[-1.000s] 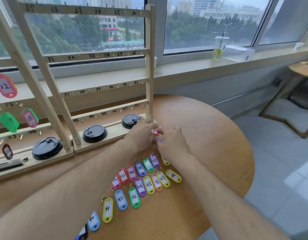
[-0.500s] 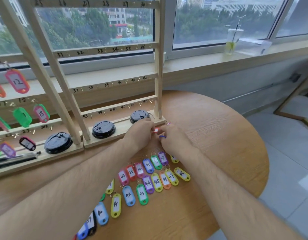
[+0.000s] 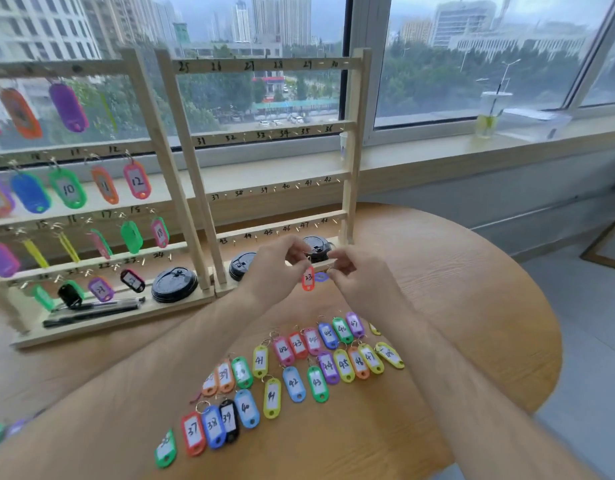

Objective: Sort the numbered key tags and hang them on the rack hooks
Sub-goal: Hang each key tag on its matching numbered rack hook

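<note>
A red key tag (image 3: 308, 278) marked 23 hangs from the fingertips of my left hand (image 3: 276, 268), which pinches its ring in front of the right wooden rack (image 3: 354, 150). Beside it my right hand (image 3: 356, 280) pinches a purple tag (image 3: 321, 277), mostly hidden by the fingers. Several coloured numbered tags (image 3: 294, 370) lie in rows on the round wooden table (image 3: 472, 306) under my forearms. The left rack (image 3: 153, 140) carries several hung tags, among them a pink tag marked 12 (image 3: 137, 180) and a green tag marked 10 (image 3: 68, 188).
Black cup lids (image 3: 174, 284) sit on the rack bases, and black pens (image 3: 91, 311) lie on the left base. A drink cup (image 3: 489, 114) stands on the window sill. The table's edge curves away at the right, with floor beyond.
Both hands have lifted a little off the table with the red and purple tags. The view has tilted up and left, so more of the left rack shows.
</note>
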